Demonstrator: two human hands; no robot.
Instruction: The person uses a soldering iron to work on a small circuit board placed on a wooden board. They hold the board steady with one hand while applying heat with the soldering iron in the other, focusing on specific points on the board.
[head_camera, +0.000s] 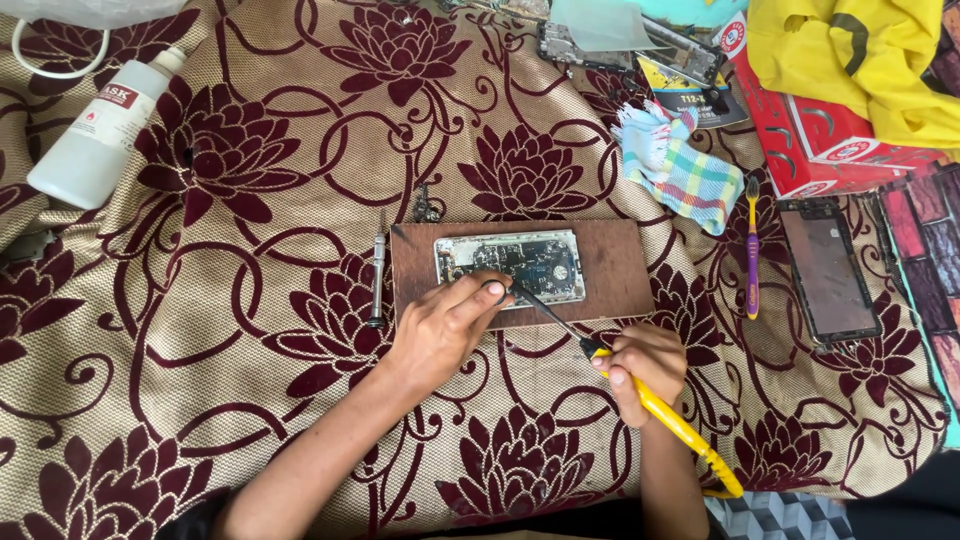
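Head view, scene: a person works over an opened phone (510, 264) lying on a small brown wooden board (620, 268), which rests on a beige cloth (250, 400) patterned with dark red flowers.
Phone position: it sits on the upper middle of the board, long axis running left to right, its circuit side up, just ahead of both hands.
Left hand (440, 330): fingers drawn together, fingertips pressing on the phone's lower edge, steadying it; this hand is the nearer of the two to the phone.
Right hand (645, 368): clamped around a yellow-handled tool (668, 418), below and right of the board.
Tool axis: the thin dark shaft (548, 310) slants up and left from the right hand, its tip meeting the phone's lower edge beside the left fingertips.
Materials: bare metal frame and dark board inside the phone; matte wood; woven, raised fabric.
Surroundings: a slim screwdriver (377, 280) lies just left of the board; a white plastic bottle (100, 130) far left; a checked rag (680, 165), a purple-and-yellow toothbrush (752, 250) and a dark phone screen panel (828, 270) to the right; a red box (820, 140) under yellow cloth (850, 50) at top right.
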